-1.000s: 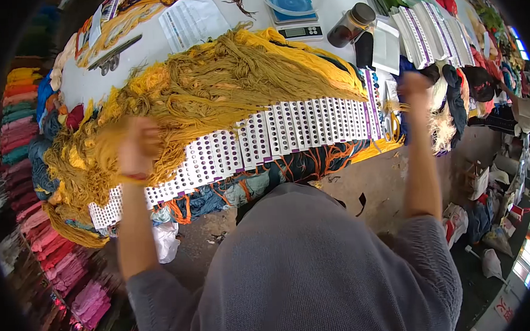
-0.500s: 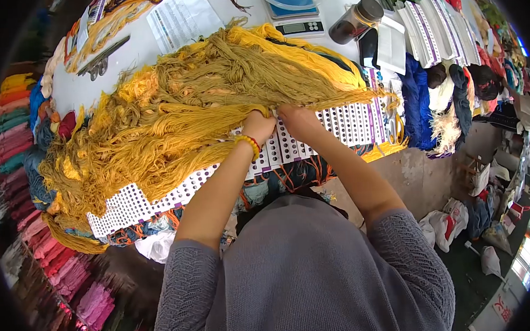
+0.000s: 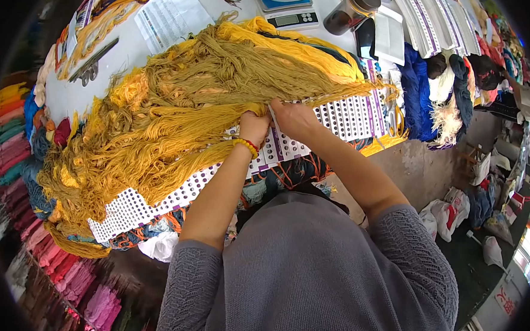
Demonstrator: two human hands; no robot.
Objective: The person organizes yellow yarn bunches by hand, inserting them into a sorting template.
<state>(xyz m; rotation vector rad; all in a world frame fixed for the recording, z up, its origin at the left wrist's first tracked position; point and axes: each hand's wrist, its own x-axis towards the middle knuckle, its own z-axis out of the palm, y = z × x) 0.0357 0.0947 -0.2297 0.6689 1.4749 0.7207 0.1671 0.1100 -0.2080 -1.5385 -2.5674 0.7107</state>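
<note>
Your left hand (image 3: 255, 127): fingers clamped around a bunch of yellow yarn (image 3: 179, 134), which fans out leftward over the counter (image 3: 124, 56). Your right hand (image 3: 297, 119): just beside the left, fingers pinched on the upper end of a white card (image 3: 273, 118), tilted between both hands. To either side: a row of punched cards (image 3: 349, 116) along the near edge. Beyond: olive yarn (image 3: 224, 66), heaped. Farther back: one digital scale (image 3: 287, 20), one dark-lidded jar (image 3: 350, 14), one printed sheet (image 3: 172, 20).
</note>
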